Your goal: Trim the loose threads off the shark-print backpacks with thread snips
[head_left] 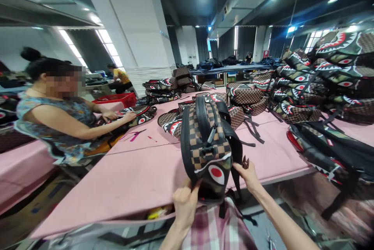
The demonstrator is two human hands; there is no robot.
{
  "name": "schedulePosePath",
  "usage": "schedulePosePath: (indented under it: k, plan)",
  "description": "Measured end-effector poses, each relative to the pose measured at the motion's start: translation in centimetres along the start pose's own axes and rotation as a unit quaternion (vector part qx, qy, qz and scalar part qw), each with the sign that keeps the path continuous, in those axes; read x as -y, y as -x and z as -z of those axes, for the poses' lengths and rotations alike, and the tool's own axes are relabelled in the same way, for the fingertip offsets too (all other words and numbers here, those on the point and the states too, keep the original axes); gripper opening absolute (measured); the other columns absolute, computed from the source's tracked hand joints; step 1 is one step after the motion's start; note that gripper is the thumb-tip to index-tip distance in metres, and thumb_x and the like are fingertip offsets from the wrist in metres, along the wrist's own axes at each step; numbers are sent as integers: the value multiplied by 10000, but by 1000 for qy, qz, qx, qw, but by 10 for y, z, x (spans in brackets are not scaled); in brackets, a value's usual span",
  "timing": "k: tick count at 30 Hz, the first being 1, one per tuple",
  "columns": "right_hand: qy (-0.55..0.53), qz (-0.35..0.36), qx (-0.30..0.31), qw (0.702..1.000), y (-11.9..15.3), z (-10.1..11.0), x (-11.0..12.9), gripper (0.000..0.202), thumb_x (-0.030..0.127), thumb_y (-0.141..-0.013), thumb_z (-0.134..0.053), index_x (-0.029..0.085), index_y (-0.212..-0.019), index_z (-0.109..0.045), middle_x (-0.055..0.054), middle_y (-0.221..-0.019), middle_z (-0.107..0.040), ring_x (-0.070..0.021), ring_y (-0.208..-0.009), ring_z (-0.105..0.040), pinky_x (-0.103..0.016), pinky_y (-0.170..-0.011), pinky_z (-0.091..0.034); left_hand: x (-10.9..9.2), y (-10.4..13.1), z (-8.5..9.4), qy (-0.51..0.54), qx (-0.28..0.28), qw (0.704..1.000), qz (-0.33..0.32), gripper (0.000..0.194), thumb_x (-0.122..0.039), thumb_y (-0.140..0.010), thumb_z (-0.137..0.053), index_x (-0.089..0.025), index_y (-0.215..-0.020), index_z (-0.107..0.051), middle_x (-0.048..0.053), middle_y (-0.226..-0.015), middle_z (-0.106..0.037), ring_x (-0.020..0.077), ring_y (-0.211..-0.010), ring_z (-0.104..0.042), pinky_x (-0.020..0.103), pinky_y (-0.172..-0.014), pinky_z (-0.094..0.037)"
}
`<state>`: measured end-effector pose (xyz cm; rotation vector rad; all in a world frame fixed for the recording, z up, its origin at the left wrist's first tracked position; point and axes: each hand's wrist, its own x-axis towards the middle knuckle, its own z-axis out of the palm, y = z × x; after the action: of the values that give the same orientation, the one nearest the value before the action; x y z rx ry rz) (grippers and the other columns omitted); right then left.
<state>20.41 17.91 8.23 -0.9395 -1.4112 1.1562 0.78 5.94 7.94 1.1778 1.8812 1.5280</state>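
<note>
A backpack [209,152] with brown checks, camouflage and a red-and-white eye patch stands tilted at the table's near edge, its black top handle facing up. My left hand [184,202] is closed on its lower left edge, thumb pressed on the side. My right hand [247,174] pinches the backpack's right side by the black shoulder strap [236,144]. A small dark pointed thing [246,161] sticks up from the right hand; its kind is unclear. Plaid cloth [219,226] lies below the bag, over my lap.
The pink-covered table [140,179] holds similar backpacks behind mine and a tall stack of backpacks [300,86] at right. Another backpack [330,156] lies near right. Purple-handled scissors [134,136] lie left, near a seated co-worker [64,113] handling a bag. A red basket [117,100] stands beyond.
</note>
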Motion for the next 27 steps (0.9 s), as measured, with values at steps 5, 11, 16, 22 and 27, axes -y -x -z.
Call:
schedulePosePath:
  k: [5, 11, 16, 22, 27]
  plan:
    - [88, 156, -46, 983, -11, 23, 54, 365, 353, -749, -629, 171, -1066, -627, -94, -978, -672, -93, -488, -480, -252, -476, -448, -9, -2, 1, -114, -76, 984, -113, 342, -307, -703, -631, -228, -425, -448, -19, -419, -364, 147, -462, -400, 285, -570, -347]
    - [300, 440, 0, 847, -16, -7, 142, 304, 295, -808, -605, 194, -1095, -603, -122, -1157, -601, -209, -985, -597, -321, -799, -499, -8, -2, -8, -176, -96, 945, -257, 133, -286, -780, -586, -169, -790, -650, 44, -570, -613, 153, -475, -503, 275, -543, -393]
    - [470, 373, -42, 799, -20, -26, 167, 223, 292, -802, -602, 183, -996, -621, -74, -908, -641, -184, -781, -626, -269, -653, -480, -8, -1, -14, -226, -160, 861, -426, 195, -207, -860, -511, -91, -990, -598, 85, -734, -680, 133, -498, -556, 248, -498, -411]
    - [523, 356, -85, 770, -22, -15, 164, 150, 114, -811, -477, 181, -837, -608, -44, -787, -617, -161, -675, -578, -247, -551, -377, -13, 2, -15, -238, -178, 834, -465, 179, -143, -854, -510, -70, -1005, -574, 120, -803, -693, 156, -625, -636, 242, -547, -466]
    - [484, 351, -142, 789, -61, -10, 165, 164, 70, -732, -482, 178, -814, -575, -54, -846, -589, -178, -762, -558, -251, -595, -365, 0, 12, -9, -189, -123, 842, -490, 257, -58, -815, -516, -48, -1066, -572, 171, -945, -690, 187, -827, -663, 257, -694, -522]
